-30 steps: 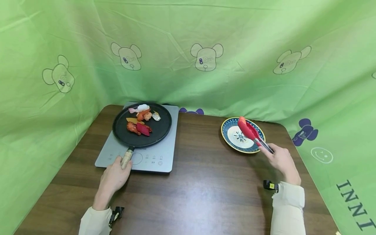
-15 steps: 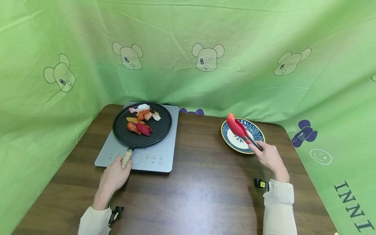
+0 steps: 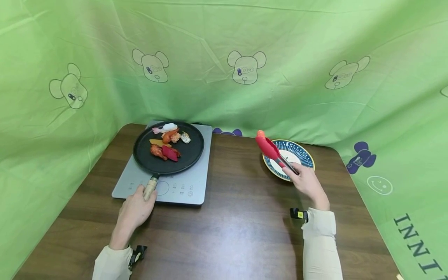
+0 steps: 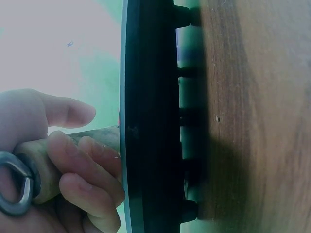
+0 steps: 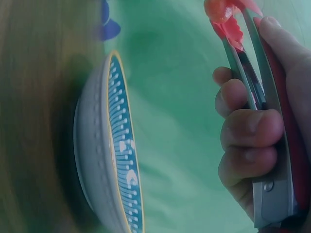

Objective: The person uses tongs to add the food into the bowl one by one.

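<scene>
My left hand (image 3: 135, 209) grips the pale, wood-look handle (image 3: 151, 187) of a flat black frying pan (image 3: 189, 157); in the left wrist view its fingers (image 4: 90, 189) curl round that handle. My right hand (image 3: 308, 186) holds red-tipped metal tongs (image 3: 268, 148) over the left part of a blue-and-white plate (image 3: 301, 154). Between the tong tips is a small, shiny orange-red piece (image 5: 218, 10), its kind unclear. In the pan lie several food pieces: a chicken wing (image 3: 158, 151), a dark red slice (image 3: 170, 153), a white piece with a pink tail (image 3: 169, 127) and a silvery piece (image 3: 185, 137).
The pan stands on a grey induction cooktop (image 3: 122, 188) at the left of a brown wooden table (image 3: 231, 217). Behind and at both sides hangs a green cloth (image 3: 196, 89) with bear prints. The plate stands near the table's back right.
My right hand has moved left with the tongs and the orange-red piece, from over the plate's middle to its left rim and past it. My left hand keeps its grip on the handle.
</scene>
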The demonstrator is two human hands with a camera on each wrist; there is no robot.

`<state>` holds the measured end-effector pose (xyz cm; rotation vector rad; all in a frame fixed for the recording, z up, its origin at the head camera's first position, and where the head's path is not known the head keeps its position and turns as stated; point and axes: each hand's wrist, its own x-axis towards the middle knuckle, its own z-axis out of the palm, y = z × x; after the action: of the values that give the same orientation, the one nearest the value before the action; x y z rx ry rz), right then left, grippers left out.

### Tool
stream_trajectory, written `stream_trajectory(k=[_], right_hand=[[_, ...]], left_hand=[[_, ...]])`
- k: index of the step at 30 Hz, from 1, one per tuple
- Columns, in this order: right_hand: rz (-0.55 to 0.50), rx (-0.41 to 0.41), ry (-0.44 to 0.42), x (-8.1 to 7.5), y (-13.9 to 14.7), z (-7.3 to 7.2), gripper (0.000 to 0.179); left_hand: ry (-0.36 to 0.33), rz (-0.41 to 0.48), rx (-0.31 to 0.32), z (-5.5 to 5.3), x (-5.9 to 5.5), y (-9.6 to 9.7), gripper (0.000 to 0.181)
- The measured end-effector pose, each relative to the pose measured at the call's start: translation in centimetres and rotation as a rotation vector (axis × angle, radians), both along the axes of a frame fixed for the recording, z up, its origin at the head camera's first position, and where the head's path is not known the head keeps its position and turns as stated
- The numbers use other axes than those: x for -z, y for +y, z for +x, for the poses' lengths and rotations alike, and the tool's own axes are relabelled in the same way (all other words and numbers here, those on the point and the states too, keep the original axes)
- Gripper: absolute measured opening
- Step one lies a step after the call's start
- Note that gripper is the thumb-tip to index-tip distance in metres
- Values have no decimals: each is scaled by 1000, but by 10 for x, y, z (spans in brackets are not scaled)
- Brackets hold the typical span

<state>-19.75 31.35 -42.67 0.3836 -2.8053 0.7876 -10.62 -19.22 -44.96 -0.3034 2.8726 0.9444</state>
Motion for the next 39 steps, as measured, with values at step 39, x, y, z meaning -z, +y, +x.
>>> stream_trajectory(k=[39], right_hand=[[-92, -140, -90, 0, -79, -20, 25]], left_hand=[[15, -13, 0, -3, 4, -1, 48]])
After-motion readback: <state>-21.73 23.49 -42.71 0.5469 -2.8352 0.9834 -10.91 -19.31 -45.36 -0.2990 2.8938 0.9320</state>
